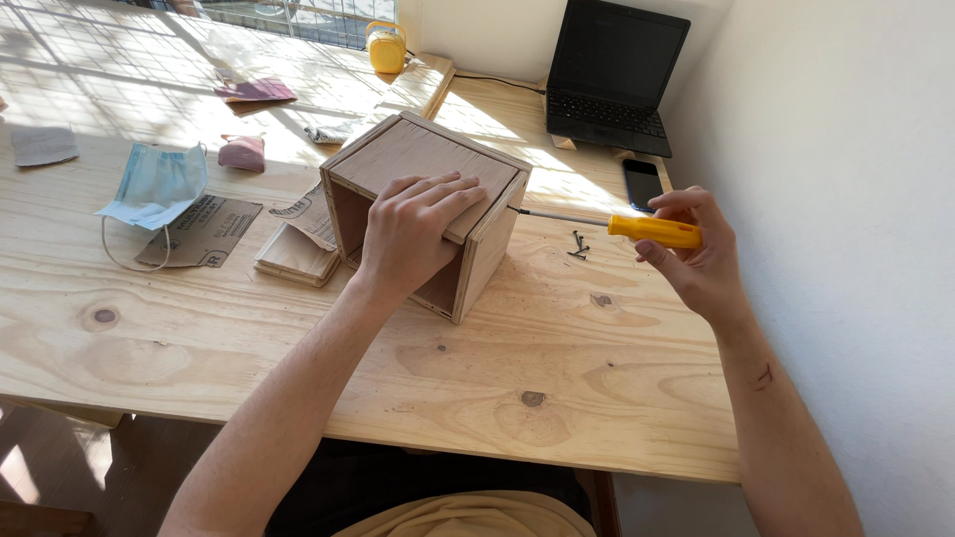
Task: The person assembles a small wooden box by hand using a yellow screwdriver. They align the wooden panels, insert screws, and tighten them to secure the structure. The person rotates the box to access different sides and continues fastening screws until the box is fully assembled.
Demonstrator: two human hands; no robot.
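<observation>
Your left hand (413, 224) presses flat on the wooden box (428, 214) mid-surface, while your right hand (696, 249) grips the yellow screwdriver (637, 229), tip at the box's side. If that tip slips, it may gouge the wood; the loose screws (578, 245) beside it could scatter.

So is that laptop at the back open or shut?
Open: the laptop has its dark screen raised upright and its keyboard showing. On or off, cannot tell.
</observation>
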